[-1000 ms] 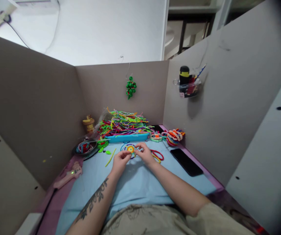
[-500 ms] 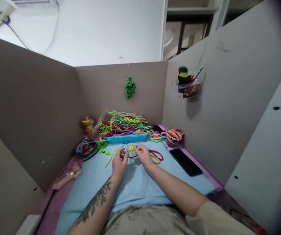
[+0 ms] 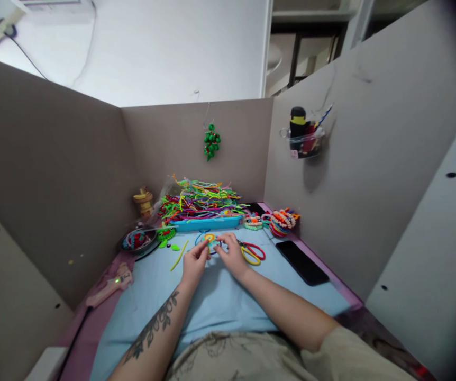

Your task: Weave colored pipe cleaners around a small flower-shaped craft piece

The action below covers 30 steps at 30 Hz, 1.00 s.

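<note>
A small round piece in orange, yellow and white (image 3: 209, 238) is held up over the light-blue cloth (image 3: 228, 301), between the two hands and in front of the blue tray (image 3: 208, 225). Its lower left side is pinched by the left hand (image 3: 196, 257), thumb and forefinger drawn together. The fingers of the right hand (image 3: 230, 253) are bent narrowly at its right edge; whether it is gripped there too cannot be told (the fingertips are small and partly hidden). Scissors with red and yellow handles (image 3: 251, 257) are seen just beside the right hand. A yellow-green stem (image 3: 179, 256) is laid to the left of the left hand, near small green pieces (image 3: 175, 247). The tray is heaped with coloured stems (image 3: 202, 198).
</note>
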Available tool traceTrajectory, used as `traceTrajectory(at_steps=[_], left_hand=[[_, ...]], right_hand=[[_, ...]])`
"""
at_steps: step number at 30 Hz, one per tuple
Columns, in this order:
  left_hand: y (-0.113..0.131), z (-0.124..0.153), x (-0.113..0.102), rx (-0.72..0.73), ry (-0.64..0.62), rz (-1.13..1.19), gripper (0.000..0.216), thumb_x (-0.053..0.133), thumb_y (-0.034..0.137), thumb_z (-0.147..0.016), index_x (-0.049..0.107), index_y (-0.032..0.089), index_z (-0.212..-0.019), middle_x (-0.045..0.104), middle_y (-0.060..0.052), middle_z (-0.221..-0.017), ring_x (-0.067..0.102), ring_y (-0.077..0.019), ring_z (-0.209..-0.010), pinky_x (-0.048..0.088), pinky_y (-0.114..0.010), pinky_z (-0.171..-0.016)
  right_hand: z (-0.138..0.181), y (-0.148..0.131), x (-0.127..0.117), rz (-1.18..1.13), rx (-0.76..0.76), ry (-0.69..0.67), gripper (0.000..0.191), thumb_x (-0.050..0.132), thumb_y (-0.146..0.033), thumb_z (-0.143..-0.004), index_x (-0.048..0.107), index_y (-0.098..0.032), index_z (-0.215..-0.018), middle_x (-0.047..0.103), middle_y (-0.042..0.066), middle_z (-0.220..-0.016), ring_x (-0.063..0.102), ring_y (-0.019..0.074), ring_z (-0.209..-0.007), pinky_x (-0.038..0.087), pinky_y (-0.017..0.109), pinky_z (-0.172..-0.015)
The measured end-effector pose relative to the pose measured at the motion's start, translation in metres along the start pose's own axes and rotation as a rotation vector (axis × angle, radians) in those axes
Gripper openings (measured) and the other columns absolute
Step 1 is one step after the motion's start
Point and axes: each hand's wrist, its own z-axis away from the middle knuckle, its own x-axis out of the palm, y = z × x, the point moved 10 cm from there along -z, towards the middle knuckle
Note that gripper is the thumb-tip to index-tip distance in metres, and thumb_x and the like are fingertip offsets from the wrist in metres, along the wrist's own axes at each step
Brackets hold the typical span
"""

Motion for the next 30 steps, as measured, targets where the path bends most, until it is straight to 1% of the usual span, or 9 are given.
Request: traceTrajectory(at_steps=[3, 5, 10, 17, 21, 24, 26, 30], left_hand=[[-0.001, 0.000, -0.001, -0.014, 0.009, 0.016, 0.038, 0.060, 0.031, -0.072, 0.065, 0.010, -0.104, 0.070, -0.007, -0.080, 0.059, -0.0134, -0.056, 0.050, -0.027, -0.057], [-0.002, 0.000, 0.002, -0.009, -0.010, 0.020, 0.039, 0.060, 0.031, -0.072, 0.065, 0.011, -0.105, 0.070, -0.008, -0.083, 0.059, -0.0137, -0.057, 0.050, -0.027, -0.057], [-0.004, 0.000, 0.006, 0.031, -0.059, -0.032, 0.040, 0.062, 0.033, -0.073, 0.065, 0.011, -0.106, 0.070, -0.009, -0.085, 0.061, -0.0147, -0.061, 0.050, -0.027, -0.059], [-0.004, 0.000, 0.005, 0.054, -0.058, -0.081, 0.035, 0.060, 0.031, -0.074, 0.067, 0.013, -0.102, 0.070, -0.008, -0.082, 0.061, -0.0154, -0.060, 0.050, -0.027, -0.058], [-0.002, 0.001, 0.005, 0.048, -0.066, -0.056, 0.036, 0.058, 0.031, -0.075, 0.066, 0.012, -0.105, 0.070, -0.009, -0.083, 0.060, -0.0149, -0.059, 0.050, -0.027, -0.057], [-0.002, 0.001, 0.005, 0.028, -0.058, -0.019, 0.039, 0.057, 0.031, -0.076, 0.063, 0.012, -0.109, 0.069, -0.009, -0.086, 0.059, -0.0135, -0.057, 0.049, -0.027, -0.056], [-0.001, 0.001, 0.008, 0.026, -0.082, 0.021, 0.040, 0.058, 0.031, -0.075, 0.062, 0.012, -0.110, 0.068, -0.010, -0.091, 0.058, -0.0127, -0.056, 0.049, -0.026, -0.055], [0.001, 0.002, 0.020, 0.021, -0.195, 0.082, 0.044, 0.058, 0.034, -0.075, 0.060, 0.014, -0.114, 0.066, -0.011, -0.099, 0.058, -0.0115, -0.054, 0.049, -0.026, -0.055]], right_hand=[[0.002, -0.015, -0.003, 0.094, -0.131, 0.008, 0.016, 0.058, -0.023, -0.076, 0.061, -0.022, -0.092, 0.051, 0.006, -0.096, 0.050, 0.0196, -0.094, 0.042, 0.036, -0.085], [0.002, -0.018, -0.002, 0.129, -0.168, -0.006, 0.013, 0.058, -0.023, -0.077, 0.062, -0.022, -0.089, 0.050, 0.005, -0.094, 0.050, 0.0199, -0.092, 0.042, 0.036, -0.084], [0.000, -0.018, -0.001, 0.141, -0.177, -0.015, 0.008, 0.056, -0.019, -0.078, 0.062, -0.021, -0.084, 0.051, 0.005, -0.091, 0.049, 0.0196, -0.089, 0.042, 0.035, -0.082], [0.000, -0.028, 0.006, 0.167, -0.221, -0.124, 0.012, 0.053, -0.014, -0.079, 0.061, -0.020, -0.074, 0.050, 0.005, -0.091, 0.047, 0.0189, -0.089, 0.041, 0.035, -0.083], [-0.001, -0.027, 0.005, 0.165, -0.214, -0.123, 0.007, 0.055, -0.017, -0.078, 0.061, -0.020, -0.078, 0.049, 0.006, -0.095, 0.047, 0.0200, -0.093, 0.040, 0.037, -0.086], [0.000, -0.026, 0.004, 0.173, -0.221, -0.107, 0.009, 0.056, -0.019, -0.078, 0.062, -0.021, -0.084, 0.049, 0.006, -0.098, 0.047, 0.0207, -0.095, 0.040, 0.038, -0.087], [0.000, -0.026, 0.004, 0.179, -0.228, -0.104, 0.009, 0.055, -0.019, -0.079, 0.063, -0.021, -0.083, 0.049, 0.006, -0.097, 0.047, 0.0203, -0.095, 0.040, 0.037, -0.086], [0.000, -0.028, 0.004, 0.176, -0.243, -0.118, 0.012, 0.052, -0.015, -0.080, 0.062, -0.020, -0.078, 0.048, 0.006, -0.095, 0.048, 0.0187, -0.092, 0.041, 0.035, -0.085]])
